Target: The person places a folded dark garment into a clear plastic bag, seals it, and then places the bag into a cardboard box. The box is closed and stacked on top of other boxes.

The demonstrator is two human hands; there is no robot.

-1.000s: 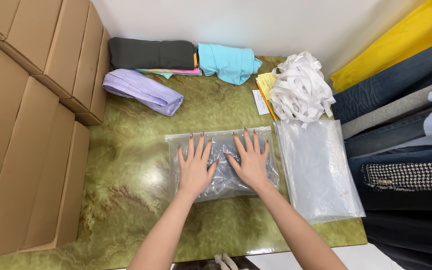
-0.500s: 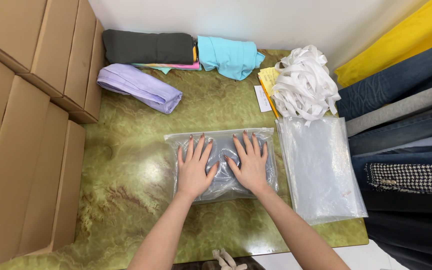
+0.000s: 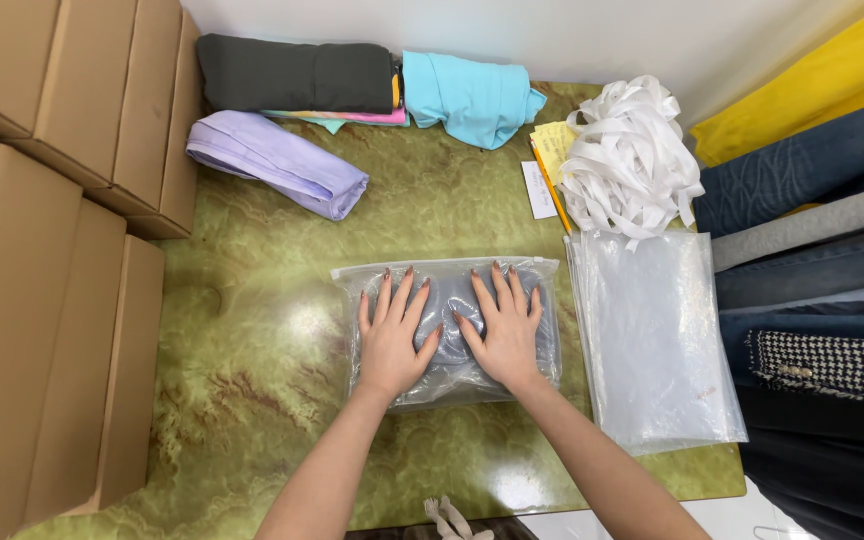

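Observation:
A clear zip bag (image 3: 446,278) with a folded grey garment inside lies flat in the middle of the green marbled table (image 3: 252,360). My left hand (image 3: 392,340) presses palm-down on the bag's left half, fingers spread. Beside it, my right hand (image 3: 504,328) lies flat on the right half, fingers also apart. Neither hand grips anything; the thumbs nearly meet over the bag's centre.
A stack of empty clear bags (image 3: 652,340) lies right of the packed one. Behind are white ribbon strips (image 3: 632,160), yellow paper slips (image 3: 552,145), a lilac garment (image 3: 277,162), a dark folded garment (image 3: 292,72) and a turquoise one (image 3: 467,95). Cardboard boxes (image 3: 42,250) line the left; fabric rolls (image 3: 812,200) fill the right.
Both hands stay flat on the bag, shifted only slightly. The view has moved a little; nothing was picked up or released.

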